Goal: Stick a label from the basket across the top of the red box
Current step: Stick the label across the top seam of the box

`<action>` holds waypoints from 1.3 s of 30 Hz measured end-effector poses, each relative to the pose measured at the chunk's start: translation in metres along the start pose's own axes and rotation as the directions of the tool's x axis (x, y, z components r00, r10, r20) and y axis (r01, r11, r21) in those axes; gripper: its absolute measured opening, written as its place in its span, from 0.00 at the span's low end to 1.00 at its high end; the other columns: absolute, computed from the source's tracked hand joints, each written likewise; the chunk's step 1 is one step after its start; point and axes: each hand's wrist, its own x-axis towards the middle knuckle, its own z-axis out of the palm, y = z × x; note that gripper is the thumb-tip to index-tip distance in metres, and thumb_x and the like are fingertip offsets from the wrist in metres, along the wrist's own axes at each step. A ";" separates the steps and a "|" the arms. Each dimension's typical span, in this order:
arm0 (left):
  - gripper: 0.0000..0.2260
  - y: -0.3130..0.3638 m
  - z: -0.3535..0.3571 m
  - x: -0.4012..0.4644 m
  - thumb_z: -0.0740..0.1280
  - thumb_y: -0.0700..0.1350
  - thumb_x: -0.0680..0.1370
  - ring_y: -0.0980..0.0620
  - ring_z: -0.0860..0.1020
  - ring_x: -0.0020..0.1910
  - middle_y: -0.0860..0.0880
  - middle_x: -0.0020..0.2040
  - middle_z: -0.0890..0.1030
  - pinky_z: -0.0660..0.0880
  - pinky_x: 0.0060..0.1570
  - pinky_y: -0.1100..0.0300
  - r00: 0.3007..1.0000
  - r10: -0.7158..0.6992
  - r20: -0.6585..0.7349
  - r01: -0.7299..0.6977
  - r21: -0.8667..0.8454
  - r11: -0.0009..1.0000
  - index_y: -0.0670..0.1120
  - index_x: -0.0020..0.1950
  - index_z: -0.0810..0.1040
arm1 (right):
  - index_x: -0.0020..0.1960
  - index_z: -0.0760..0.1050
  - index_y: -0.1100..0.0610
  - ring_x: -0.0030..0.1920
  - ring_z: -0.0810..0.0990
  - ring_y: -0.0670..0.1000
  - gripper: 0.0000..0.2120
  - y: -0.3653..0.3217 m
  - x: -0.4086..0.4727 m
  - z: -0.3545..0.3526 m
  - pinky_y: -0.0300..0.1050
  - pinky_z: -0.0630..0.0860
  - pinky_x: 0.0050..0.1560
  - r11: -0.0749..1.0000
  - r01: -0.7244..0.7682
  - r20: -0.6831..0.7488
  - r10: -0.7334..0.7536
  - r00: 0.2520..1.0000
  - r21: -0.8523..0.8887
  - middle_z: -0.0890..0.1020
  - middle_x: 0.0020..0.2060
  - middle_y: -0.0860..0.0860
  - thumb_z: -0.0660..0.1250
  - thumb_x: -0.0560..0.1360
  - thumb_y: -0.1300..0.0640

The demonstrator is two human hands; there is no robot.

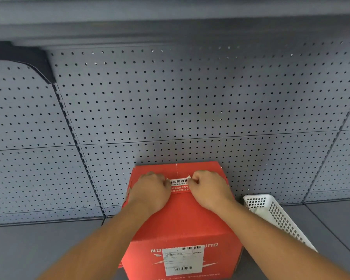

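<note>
A red cardboard box [180, 217] stands on the grey shelf in front of me, its closed top flaps meeting at a centre seam. A white and red label [179, 185] with printed characters lies across that seam on the box top. My left hand [150, 191] pinches the label's left end, and my right hand [209, 189] pinches its right end. Both label ends curl up slightly at my fingertips. The white perforated basket [275, 215] stands just right of the box; its inside is hidden from here.
A grey pegboard wall [170, 108] rises right behind the box. The grey shelf surface [38, 249] stretches to the left and right. A white shipping sticker [183, 260] with barcodes is on the box's front face.
</note>
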 end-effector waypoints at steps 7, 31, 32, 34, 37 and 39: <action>0.16 0.001 0.003 -0.002 0.58 0.52 0.82 0.44 0.73 0.49 0.47 0.43 0.73 0.75 0.49 0.48 1.000 0.007 0.017 -0.008 0.054 0.999 0.49 0.36 0.70 | 0.34 0.74 0.55 0.37 0.75 0.55 0.15 0.005 -0.004 0.008 0.49 0.65 0.38 0.988 0.101 -0.058 -0.108 0.992 -0.119 0.79 0.31 0.50 0.62 0.77 0.50; 0.07 -0.015 0.015 -0.007 0.66 0.38 0.77 0.47 0.73 0.47 0.50 0.46 0.75 0.66 0.42 0.56 0.965 0.152 -0.213 -0.178 -0.104 0.979 0.50 0.47 0.74 | 0.51 0.74 0.51 0.47 0.78 0.53 0.04 0.010 -0.002 0.011 0.51 0.74 0.48 0.998 0.044 -0.075 -0.048 0.996 -0.051 0.79 0.45 0.48 0.65 0.77 0.56; 0.09 -0.014 0.015 -0.007 0.66 0.36 0.76 0.46 0.73 0.49 0.50 0.48 0.76 0.69 0.45 0.54 0.960 0.178 -0.217 -0.205 -0.105 0.973 0.50 0.49 0.76 | 0.53 0.74 0.51 0.49 0.77 0.54 0.05 0.010 -0.004 0.011 0.52 0.75 0.49 0.995 0.077 -0.112 -0.085 0.990 -0.066 0.79 0.48 0.49 0.65 0.77 0.57; 0.13 -0.011 0.013 -0.007 0.65 0.35 0.74 0.47 0.74 0.52 0.50 0.53 0.79 0.74 0.51 0.51 0.941 0.237 -0.240 -0.266 -0.095 0.959 0.50 0.53 0.80 | 0.55 0.75 0.52 0.51 0.76 0.54 0.08 0.009 -0.008 0.010 0.53 0.75 0.51 0.971 0.180 -0.164 -0.205 0.965 -0.156 0.78 0.51 0.49 0.62 0.77 0.56; 0.18 -0.003 0.011 -0.010 0.60 0.42 0.73 0.46 0.79 0.55 0.51 0.57 0.84 0.77 0.55 0.46 0.925 0.318 -0.211 -0.338 -0.068 0.939 0.51 0.58 0.83 | 0.59 0.78 0.50 0.60 0.75 0.51 0.18 0.003 -0.016 0.008 0.53 0.71 0.57 0.906 0.342 -0.042 -0.363 0.931 -0.249 0.82 0.56 0.45 0.53 0.76 0.51; 0.21 -0.001 0.012 -0.012 0.56 0.48 0.75 0.48 0.79 0.61 0.52 0.63 0.83 0.75 0.60 0.45 0.934 0.343 -0.094 -0.345 -0.006 0.938 0.52 0.65 0.80 | 0.62 0.78 0.50 0.68 0.72 0.49 0.21 0.003 -0.017 0.008 0.52 0.66 0.64 0.878 0.397 0.077 -0.391 0.917 -0.268 0.82 0.62 0.44 0.51 0.78 0.50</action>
